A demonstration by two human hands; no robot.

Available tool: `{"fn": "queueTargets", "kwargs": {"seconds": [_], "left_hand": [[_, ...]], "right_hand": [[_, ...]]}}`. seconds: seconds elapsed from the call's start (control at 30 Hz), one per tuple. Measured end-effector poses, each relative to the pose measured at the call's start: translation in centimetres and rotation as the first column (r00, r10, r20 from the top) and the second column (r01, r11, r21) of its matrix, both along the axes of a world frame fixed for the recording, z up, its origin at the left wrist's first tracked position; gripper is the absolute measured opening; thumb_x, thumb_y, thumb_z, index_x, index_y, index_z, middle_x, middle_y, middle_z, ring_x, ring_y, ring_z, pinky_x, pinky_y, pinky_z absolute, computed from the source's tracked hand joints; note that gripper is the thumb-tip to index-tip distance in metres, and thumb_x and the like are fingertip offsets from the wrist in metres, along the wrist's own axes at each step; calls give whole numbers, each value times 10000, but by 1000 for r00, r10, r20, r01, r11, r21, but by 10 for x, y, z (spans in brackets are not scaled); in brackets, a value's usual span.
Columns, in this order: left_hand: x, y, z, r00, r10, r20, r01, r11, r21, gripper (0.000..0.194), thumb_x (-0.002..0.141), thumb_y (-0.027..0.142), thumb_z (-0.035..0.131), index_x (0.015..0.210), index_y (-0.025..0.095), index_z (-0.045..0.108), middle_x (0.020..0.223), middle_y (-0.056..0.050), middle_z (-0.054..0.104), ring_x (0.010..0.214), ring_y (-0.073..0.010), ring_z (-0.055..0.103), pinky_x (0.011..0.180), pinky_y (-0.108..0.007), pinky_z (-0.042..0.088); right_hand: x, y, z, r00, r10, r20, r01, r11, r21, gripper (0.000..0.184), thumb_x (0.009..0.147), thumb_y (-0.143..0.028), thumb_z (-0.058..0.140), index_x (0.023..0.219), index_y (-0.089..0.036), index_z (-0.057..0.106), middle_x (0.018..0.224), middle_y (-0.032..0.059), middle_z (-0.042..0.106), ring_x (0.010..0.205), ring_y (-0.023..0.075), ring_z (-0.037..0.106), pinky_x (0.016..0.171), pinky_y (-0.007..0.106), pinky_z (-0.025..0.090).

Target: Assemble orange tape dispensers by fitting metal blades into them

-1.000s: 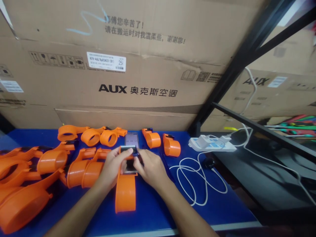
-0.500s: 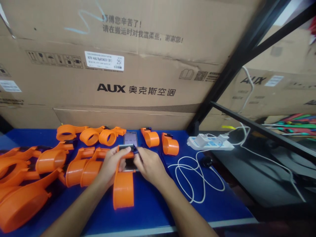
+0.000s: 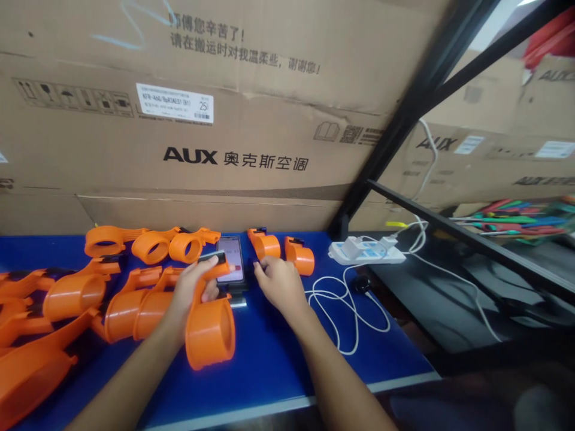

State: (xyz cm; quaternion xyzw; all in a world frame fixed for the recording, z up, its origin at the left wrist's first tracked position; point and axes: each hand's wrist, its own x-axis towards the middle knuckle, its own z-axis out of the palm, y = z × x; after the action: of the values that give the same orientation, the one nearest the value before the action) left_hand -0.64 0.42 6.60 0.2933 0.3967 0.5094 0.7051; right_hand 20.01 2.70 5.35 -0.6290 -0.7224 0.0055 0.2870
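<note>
Orange ring tool, gripped in the left hand, points lengthwise forward; right hand, apart to its right, pinches a dark piece.

There's a glossy orange holder up in the left hand, its broad ring at six o'clock, black-tipped handle towards twelve; a small dark piece, detail blurred, sits at one o'clock from the ring.

The front carton reads "AUX 奥克斯空调", its white label "KFR-46G/BpR3AES1(B1)" and "25", the right-hand carton "AUX".
</note>
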Motion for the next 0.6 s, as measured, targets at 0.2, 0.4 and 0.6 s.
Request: {"fn": "queueTargets", "kwargs": {"seconds": [0.2, 0.4, 0.6], "left_hand": [[3, 0, -4, 998, 29, -60, -27, 999, 29, 391, 753, 494, 802, 691, 214, 536, 339, 80, 390, 327, -88, 338, 390, -229, 273], [7, -1, -7, 984, 109, -141, -95, 990, 103, 397, 749, 480, 831, 716, 209, 544, 356, 75, 419, 339, -78, 336, 397, -216, 255], [11, 0, -16, 972, 99, -212, -48, 971, 232, 327, 769, 449, 821, 742, 186, 629, 411, 70, 443, 368, -68, 332, 423, -217, 245]], "right_hand": [[-1, 3, -5, 1000, -18, -9, 18, 1000, 24, 179, 967, -235, 622, 1115, -196, 714, 775, 75, 758, 695, 250, 719, 631, 295, 460], [-2, -2, 3, 971, 146, -187, -129, 986, 102, 177, 990, -278, 563, 991, -204, 724, 691, 11, 702, 583, 177, 638, 586, 270, 456], [-14, -18, 11, 798, 553, -240, -511, 832, 218, 364, 992, -317, 598, 1344, -228, 635, 976, 43, 718, 748, 160, 641, 712, 291, 540]]}}
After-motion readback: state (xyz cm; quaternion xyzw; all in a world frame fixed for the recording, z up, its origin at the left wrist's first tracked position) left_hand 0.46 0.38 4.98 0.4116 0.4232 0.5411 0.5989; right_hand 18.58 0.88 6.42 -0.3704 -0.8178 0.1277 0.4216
